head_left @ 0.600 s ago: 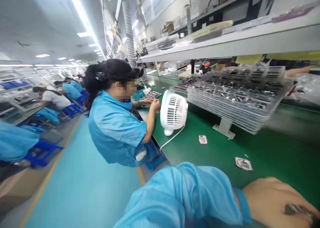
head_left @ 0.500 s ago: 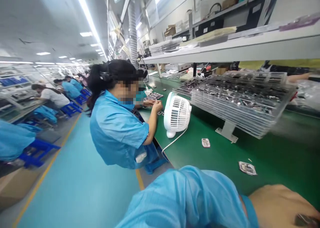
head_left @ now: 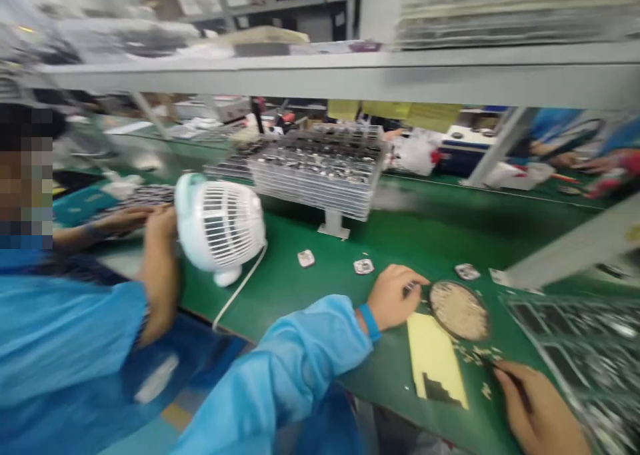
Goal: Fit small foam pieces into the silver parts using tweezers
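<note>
Green worktop: near the front edge, my right hand gripped a dark tool; my left hand clasped a small part.

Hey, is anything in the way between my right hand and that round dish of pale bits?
Nothing tall shows there. Only loose bits lie scattered on the green table between the dark tool in your right hand and the dish. The yellow card lies left of that gap.

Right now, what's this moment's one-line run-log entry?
left hand: holds small dark object | right hand: holds slim dark tool | yellow sheet: between hands, on green bench
</note>
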{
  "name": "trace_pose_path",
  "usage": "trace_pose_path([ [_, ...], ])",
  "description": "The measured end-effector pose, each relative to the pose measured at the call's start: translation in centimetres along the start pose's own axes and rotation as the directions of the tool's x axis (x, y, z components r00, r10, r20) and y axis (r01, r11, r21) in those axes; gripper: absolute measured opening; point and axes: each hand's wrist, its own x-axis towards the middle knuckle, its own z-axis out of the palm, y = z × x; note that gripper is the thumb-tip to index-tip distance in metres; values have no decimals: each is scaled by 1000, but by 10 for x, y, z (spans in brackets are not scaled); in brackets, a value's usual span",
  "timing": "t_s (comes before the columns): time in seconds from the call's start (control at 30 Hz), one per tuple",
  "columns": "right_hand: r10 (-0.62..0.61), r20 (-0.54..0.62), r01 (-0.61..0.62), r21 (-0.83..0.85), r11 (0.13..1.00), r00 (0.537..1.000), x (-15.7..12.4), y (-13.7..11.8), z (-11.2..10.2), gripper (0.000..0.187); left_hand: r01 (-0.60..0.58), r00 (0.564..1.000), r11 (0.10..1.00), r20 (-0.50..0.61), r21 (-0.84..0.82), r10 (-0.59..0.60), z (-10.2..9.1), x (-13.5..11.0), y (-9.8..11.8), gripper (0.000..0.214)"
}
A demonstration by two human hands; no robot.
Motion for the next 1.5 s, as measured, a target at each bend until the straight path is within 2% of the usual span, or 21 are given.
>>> trace_pose_path([
  [0.1, 5, 64, -2, -49, 999, 998, -2, 7, -2, 20, 1, 1000, 999, -3, -38, -1, -4, 3, -2, 25],
  [0.27, 40, 72, -39, -20, 999, 997, 1, -2, -5, 13, 7, 1000, 999, -26, -39, -8, -2, 3, -3, 23],
  [0.57, 73, 97, -72, -16, 997, 993, 12, -17, -10, 13, 10, 1000, 999, 17, -31, -9, -2, 4, -3, 22],
  [0.77, 121, 28, -122, 14, 992, 992, 15, -17, -6, 10, 14, 999, 999, 39, -38, -13, 0, 3, -4, 22],
  [1.5, 169, 56, -170, 10, 985, 984, 20, -25, -9, 12, 68, 994, 996, 88, -52, -63, 8, -3, 2, 23],
])
